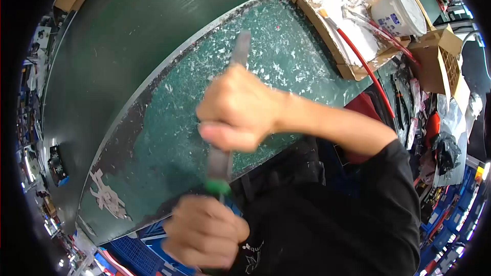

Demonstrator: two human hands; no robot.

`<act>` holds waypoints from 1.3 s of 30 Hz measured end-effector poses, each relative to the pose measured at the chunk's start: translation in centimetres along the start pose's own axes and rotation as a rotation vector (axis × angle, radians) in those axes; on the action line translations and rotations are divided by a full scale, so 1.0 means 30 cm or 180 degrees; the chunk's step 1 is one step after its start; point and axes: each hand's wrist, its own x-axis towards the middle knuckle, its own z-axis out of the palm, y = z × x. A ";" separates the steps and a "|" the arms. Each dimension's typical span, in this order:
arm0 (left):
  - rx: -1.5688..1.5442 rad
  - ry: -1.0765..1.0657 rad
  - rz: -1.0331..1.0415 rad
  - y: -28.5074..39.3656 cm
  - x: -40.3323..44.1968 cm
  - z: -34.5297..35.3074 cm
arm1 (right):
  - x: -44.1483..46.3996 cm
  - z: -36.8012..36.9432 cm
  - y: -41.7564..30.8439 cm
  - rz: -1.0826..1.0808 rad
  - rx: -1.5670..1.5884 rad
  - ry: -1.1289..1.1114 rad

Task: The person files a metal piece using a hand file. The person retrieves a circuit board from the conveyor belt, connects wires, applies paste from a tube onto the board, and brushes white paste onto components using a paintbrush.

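Observation:
A long flat file (241,51) with a grey blade and a green collar at its handle (219,187) points away from my body over the green bench. My left hand (204,232) is closed around the handle end, low in the view. Higher up, my right hand (235,107) is a fist wrapped about the middle of the blade, thumb toward me. The blade shows on both sides of that fist. Both hands are blurred by motion. Whether the right hand holds anything else against the blade is hidden.
White flakes cover the bench top (179,107). A cardboard tray (319,36) at upper right holds white scraps, a white tub (401,13) and red-handled brushes (360,56). Right of it stand an open carton (434,64) and pliers (401,102). Torn scraps (107,197) lie at the left corner.

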 end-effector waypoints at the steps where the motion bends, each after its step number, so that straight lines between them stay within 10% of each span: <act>1: 0.0199 0.0325 0.0021 -0.032 0.036 0.017 | 0.032 -0.024 0.017 0.0108 -0.0196 0.0016; 7: -0.0355 -0.1977 -0.0199 0.052 0.019 -0.016 | -0.054 0.032 -0.093 -0.0286 0.0090 0.0263; 9: -0.0396 -0.2231 -0.0661 0.084 0.046 -0.050 | -0.050 0.025 -0.078 -0.0333 0.0049 0.0190; 11: 0.0012 -0.0560 -0.0223 0.039 -0.034 -0.040 | -0.021 0.008 -0.011 -0.0065 0.0019 0.0077; 19: -0.0364 -0.2685 -0.0728 0.215 0.040 -0.034 | -0.097 0.138 -0.205 -0.0271 0.0436 0.0303; 29: 0.0271 -0.0454 -0.0386 0.161 -0.045 0.032 | -0.016 0.158 -0.086 -0.0191 0.0185 0.0222; 34: -0.0477 -0.2436 -0.0679 0.266 0.026 -0.062 | -0.065 0.214 -0.232 -0.0158 0.0602 0.0550; 37: -0.0191 -0.0302 -0.0128 0.256 -0.072 0.021 | -0.050 0.215 -0.214 -0.0165 0.0597 0.0457; 39: 0.0950 -0.0464 -0.0458 0.293 -0.067 -0.031 | -0.013 0.207 -0.167 -0.0027 0.0413 0.0276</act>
